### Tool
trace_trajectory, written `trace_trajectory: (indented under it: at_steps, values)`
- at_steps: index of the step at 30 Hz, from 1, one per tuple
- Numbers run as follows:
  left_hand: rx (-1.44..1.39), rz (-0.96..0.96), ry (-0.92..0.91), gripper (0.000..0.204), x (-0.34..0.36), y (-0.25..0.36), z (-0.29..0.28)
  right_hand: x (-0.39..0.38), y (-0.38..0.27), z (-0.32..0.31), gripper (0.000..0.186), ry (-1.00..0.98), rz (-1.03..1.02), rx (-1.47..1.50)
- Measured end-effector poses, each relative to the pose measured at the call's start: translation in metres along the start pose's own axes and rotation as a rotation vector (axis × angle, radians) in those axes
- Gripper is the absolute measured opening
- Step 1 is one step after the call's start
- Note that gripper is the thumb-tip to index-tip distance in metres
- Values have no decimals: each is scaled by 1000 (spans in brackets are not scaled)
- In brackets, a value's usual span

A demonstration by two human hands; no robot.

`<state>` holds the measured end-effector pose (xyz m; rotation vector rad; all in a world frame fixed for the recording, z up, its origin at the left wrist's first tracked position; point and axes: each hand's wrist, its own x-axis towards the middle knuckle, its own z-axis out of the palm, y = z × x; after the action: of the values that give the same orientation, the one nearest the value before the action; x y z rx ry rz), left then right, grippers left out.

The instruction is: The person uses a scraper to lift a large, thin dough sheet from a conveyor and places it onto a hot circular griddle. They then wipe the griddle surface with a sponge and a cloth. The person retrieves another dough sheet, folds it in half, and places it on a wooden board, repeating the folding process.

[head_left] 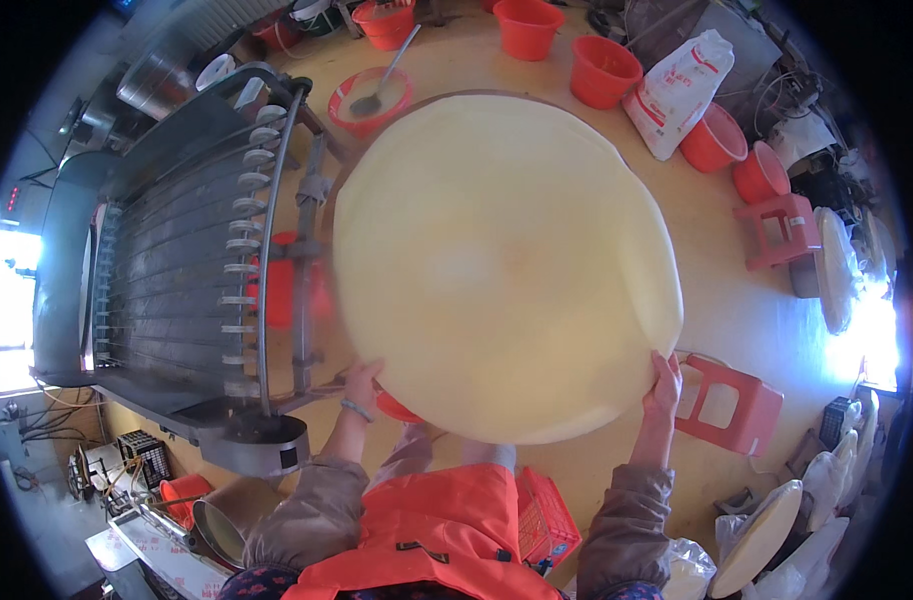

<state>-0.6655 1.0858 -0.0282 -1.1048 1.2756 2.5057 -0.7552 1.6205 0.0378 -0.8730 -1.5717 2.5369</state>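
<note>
In front of me, a large round pale-yellow flatbread (507,270) spans the middle of the view, smooth on top with a slight fold at its right side. A thin brown rim shows along its far edge; whether this is a board underneath, I cannot tell. My left hand (363,382), with a band at the wrist, grips the near left edge. On the near right edge my right hand (665,384) is closed, thumb on top. The fingers under the flatbread are hidden.
Left stands a metal roller machine (182,270) with a row of white discs. Beyond the flatbread are a red basin with a ladle (372,100), several red buckets (605,72) and a white sack (680,92). Red stools (729,405) and wrapped round stacks (759,540) are right.
</note>
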Motion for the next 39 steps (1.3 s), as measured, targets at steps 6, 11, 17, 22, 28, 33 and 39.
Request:
trace_trajectory:
  at_steps: [6, 11, 17, 22, 28, 33, 39]
  values:
    - [-37, -9, 7, 25, 1, 1, -3, 6, 27, -24, 39, 128, 224, 113]
    - [30, 33, 42, 26, 7, -1, -1, 33, 43, -40, 41, 24, 250, 90]
    - [-33, -29, 20, 28, 15, 1, 6, 69, 33, -48, 41, -77, 365, 212]
    - [25, -133, 72, 29, 20, 13, 9, 113, 29, -55, 40, -64, 341, 92]
    - [110, -155, 79, 30, 26, 26, 14, 157, 21, -55, 35, -85, 323, -28]
    - [184, -80, 118, 28, 27, 28, 19, 162, -2, -34, 28, -67, 213, -207]
    - [237, -42, 202, 26, 26, 19, 18, 140, -50, -10, 28, -156, 77, -220]
